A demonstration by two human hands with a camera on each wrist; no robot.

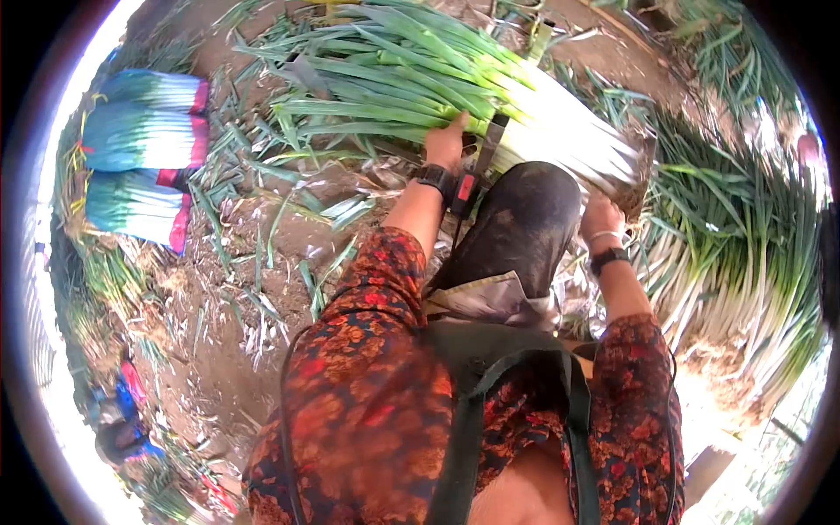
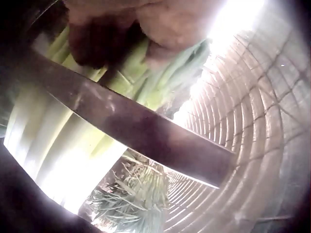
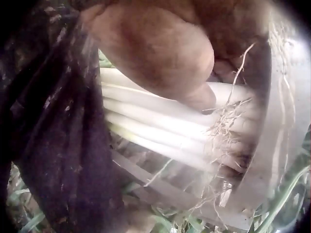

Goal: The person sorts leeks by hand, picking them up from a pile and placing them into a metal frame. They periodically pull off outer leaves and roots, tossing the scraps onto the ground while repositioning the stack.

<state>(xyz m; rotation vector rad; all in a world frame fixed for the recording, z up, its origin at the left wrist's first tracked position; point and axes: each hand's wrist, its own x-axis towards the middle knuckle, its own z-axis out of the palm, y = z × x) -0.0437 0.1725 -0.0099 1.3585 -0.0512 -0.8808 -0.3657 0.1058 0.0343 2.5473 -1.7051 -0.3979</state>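
Observation:
A thick bundle of green onions (image 1: 569, 114) lies across a frame with flat metal strips, its leaves to the left and its roots to the right. My left hand (image 1: 446, 144) grips the leaves at the bundle's near edge; the left wrist view shows its bent fingers (image 2: 90, 46) on the green part, beside a flat metal strip (image 2: 131, 126). At the root end is my right hand (image 1: 604, 219). In the right wrist view its thumb (image 3: 155, 53) bends down onto the white stalks (image 3: 150, 121) near the roots; its other fingers are mostly hidden.
Packed bundles (image 1: 144, 122) with red bands lie at the upper left. A large pile of loose green onions (image 1: 744, 236) is at the right. Cut leaves litter the soil (image 1: 227, 324). A dark-covered knee (image 1: 525, 219) is between the hands.

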